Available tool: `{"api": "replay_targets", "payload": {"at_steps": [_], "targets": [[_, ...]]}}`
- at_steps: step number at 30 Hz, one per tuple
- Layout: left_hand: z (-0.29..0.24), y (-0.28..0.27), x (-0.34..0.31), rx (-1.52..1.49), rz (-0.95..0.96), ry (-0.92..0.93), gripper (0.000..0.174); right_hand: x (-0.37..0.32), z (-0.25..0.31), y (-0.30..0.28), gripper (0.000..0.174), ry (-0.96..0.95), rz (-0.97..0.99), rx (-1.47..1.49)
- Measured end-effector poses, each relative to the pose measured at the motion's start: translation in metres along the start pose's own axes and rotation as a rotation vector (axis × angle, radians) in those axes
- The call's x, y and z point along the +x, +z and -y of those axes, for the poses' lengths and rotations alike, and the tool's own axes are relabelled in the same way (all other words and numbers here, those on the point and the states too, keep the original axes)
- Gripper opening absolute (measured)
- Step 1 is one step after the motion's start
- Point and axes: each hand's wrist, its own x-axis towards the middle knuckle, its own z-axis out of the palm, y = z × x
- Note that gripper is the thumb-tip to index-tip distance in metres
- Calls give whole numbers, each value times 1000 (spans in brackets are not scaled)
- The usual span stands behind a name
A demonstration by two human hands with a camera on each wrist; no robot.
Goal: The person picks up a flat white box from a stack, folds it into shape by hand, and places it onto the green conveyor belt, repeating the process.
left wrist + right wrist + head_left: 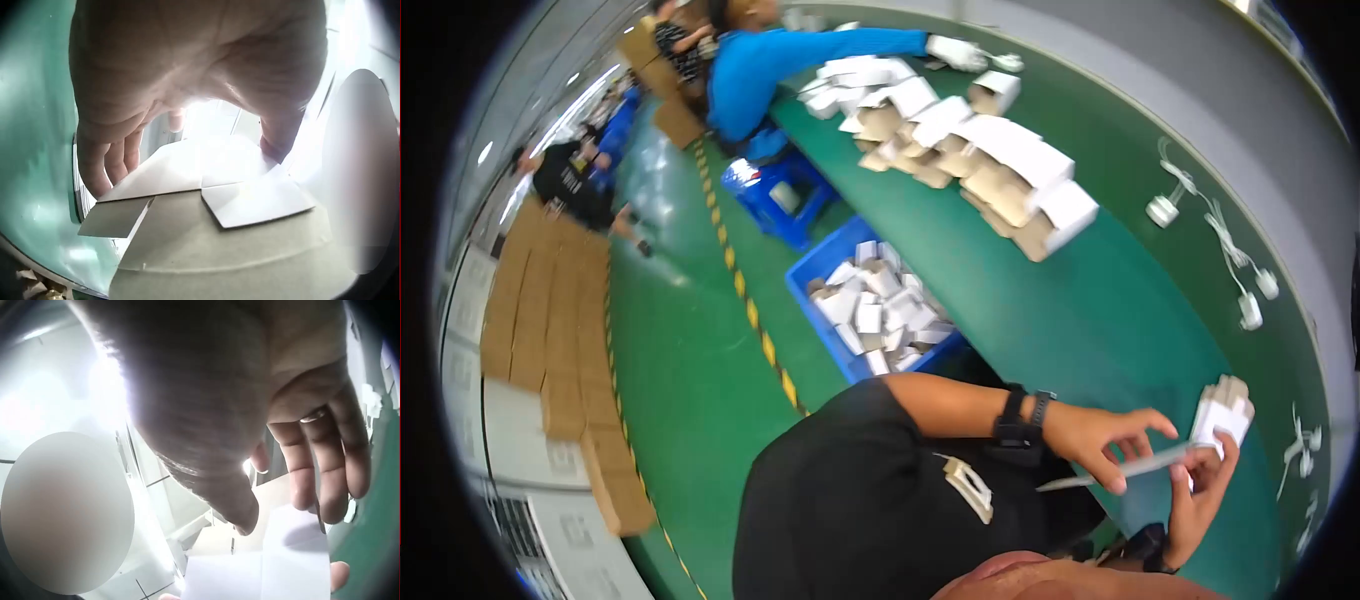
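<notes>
A white cardboard box [169, 165] with a grey-brown inner side and loose flaps is between the hands; from the head view it appears edge-on as a thin white strip [1125, 468]. My left hand [1105, 440] pinches it across its width, thumb on one edge and fingers on the opposite one. At the far end, my right hand [1203, 485] has its fingers [303, 487] and thumb spread apart, fingertips right at the upper edge of the panel. Just beyond the hands, a white carton bundle [1223, 418] with brown flaps lies on the green table [1090, 345].
Several open white boxes [1000, 150] line the table's far part. White chargers with cables [1165, 208] lie along the back edge. A blue crate [820, 325] full of small white boxes stands below the table's left edge. Another person [750, 75] in blue sits farther along.
</notes>
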Motion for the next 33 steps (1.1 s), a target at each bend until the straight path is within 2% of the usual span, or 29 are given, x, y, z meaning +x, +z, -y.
{"api": "replay_targets", "payload": {"at_steps": [1,3,4,6,7,10,11,12,14,15,18,19,22,23,26,27,30,31,33], "targets": [[1,0,1,-16,53,-6,105,-2,1,6,54,21,-47,-21],[1,-3,2,-60,-6,5,109,-2,-9,22,51,-130,-197,61],[3,-3,3,-85,51,-16,109,-1,-7,20,51,-97,-249,40],[5,-3,4,64,78,44,111,-1,-5,13,50,-86,30,-178],[5,-5,6,157,84,84,113,-7,-6,7,50,-73,-11,-181],[15,-9,7,132,66,89,111,-16,-17,-19,52,90,417,-306],[15,-8,6,115,35,99,111,-17,-18,-18,52,98,407,-299],[13,-11,6,110,40,90,111,-17,-21,-16,51,13,427,-240],[11,-16,5,-60,-155,-8,103,-21,-29,-9,49,-141,470,-113],[12,-13,4,-71,-152,-21,103,-22,-30,0,49,-126,467,-105],[7,-9,4,-55,-281,126,94,-15,-18,42,45,25,-253,304],[5,-10,4,-56,-286,124,94,-12,-17,47,45,28,-249,307],[-2,-18,3,279,-211,216,80,-5,-17,59,42,-117,-283,416],[1,-18,2,279,-204,210,80,-4,-20,60,42,-114,-291,419],[20,-21,-3,145,-185,141,70,-2,-32,61,42,-172,32,452],[20,-19,-2,136,-172,130,70,-1,-37,63,42,-161,16,452],[22,-1,-8,-112,-388,108,66,-8,-50,70,40,-97,-61,399],[19,5,-10,-144,-371,66,66,-11,-47,68,40,-51,-91,402],[9,4,-6,-140,-425,140,73,-2,-34,56,46,-370,-2,-184]]}}
